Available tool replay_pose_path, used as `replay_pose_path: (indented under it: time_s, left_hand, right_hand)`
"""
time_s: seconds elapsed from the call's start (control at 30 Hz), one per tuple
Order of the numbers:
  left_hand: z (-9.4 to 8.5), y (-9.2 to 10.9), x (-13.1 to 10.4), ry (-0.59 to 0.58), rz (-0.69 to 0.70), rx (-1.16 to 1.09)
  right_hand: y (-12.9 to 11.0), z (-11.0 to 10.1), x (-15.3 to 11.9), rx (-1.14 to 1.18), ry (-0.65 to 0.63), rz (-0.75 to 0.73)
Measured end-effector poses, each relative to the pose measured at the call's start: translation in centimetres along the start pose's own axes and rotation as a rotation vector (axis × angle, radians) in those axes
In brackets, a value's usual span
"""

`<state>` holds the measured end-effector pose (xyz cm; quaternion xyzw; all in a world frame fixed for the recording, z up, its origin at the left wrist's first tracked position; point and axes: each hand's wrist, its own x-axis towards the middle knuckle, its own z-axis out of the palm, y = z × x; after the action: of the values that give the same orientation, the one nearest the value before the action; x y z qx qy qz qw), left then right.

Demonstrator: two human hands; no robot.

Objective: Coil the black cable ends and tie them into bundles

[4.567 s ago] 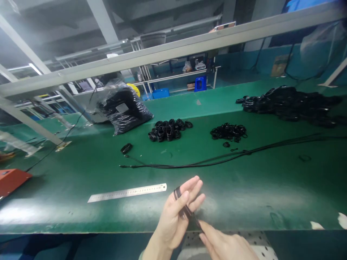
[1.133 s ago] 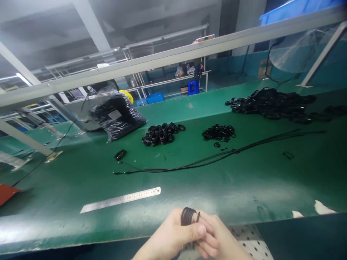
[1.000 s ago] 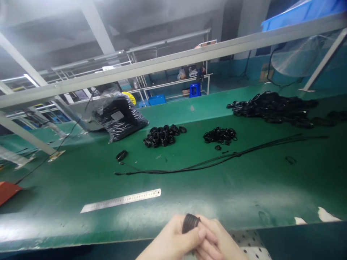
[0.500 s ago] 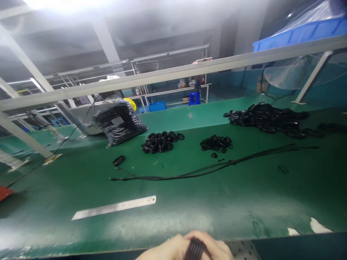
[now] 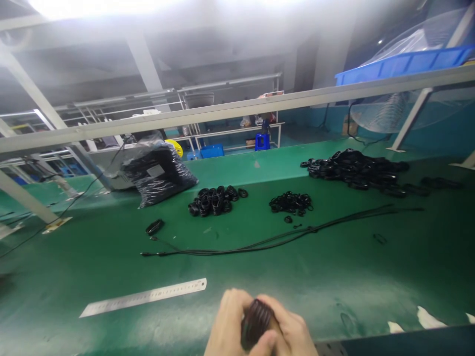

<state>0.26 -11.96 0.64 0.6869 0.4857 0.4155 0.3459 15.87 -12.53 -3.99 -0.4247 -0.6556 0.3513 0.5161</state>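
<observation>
Near the front edge of the green table, a coiled black cable (image 5: 256, 321) is gripped between my two hands. My left hand (image 5: 227, 324) closes round its left side. From the right, my right hand (image 5: 291, 326) wraps it, with a thumb across the front. The coil's lower part is hidden by my fingers. Beyond my hands, long black cables (image 5: 230, 251) lie stretched across the table. To the left is a steel ruler (image 5: 144, 297) lying flat, and a single coiled bundle (image 5: 155, 227) rests behind it.
Several coiled cables (image 5: 211, 201) stand grouped mid-table, beside a pile of small black loops (image 5: 291, 202). A larger heap of black coils (image 5: 356, 168) lies at the back right. A plastic-wrapped black package (image 5: 159, 173) sits back left. A white shelf rail (image 5: 222, 110) crosses above, carrying a blue bin (image 5: 404, 65).
My hands have risen into view over the table edge, still holding the coil. The view has tilted up slightly and shifted, so the table's things appear a little lower and further left.
</observation>
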Motion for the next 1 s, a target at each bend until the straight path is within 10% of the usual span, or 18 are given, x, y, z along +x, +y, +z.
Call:
replay_pose_path:
  time_s: [0.07, 0.27, 0.57, 1.0]
  left_hand:
    - [-0.2, -0.2, 1.3, 0.054, 0.075, 0.024]
    - [-0.4, -0.1, 6.1, -0.264, -0.028, -0.116]
    - [1.4, -3.1, 10.3, -0.434, -0.202, -0.405]
    - [0.9, -3.0, 10.3, -0.422, -0.345, -0.565]
  right_hand:
    - [-0.8, -0.5, 1.9, 0.03, -0.054, 0.047]
    - [-2.6, -1.2, 7.8, 0.366, -0.174, 0.264]
    - [0.6, -0.9, 11.3, 0.58, -0.34, 0.447]
    - [0.5, -3.5, 11.2, -0.032, -0.383, 0.342]
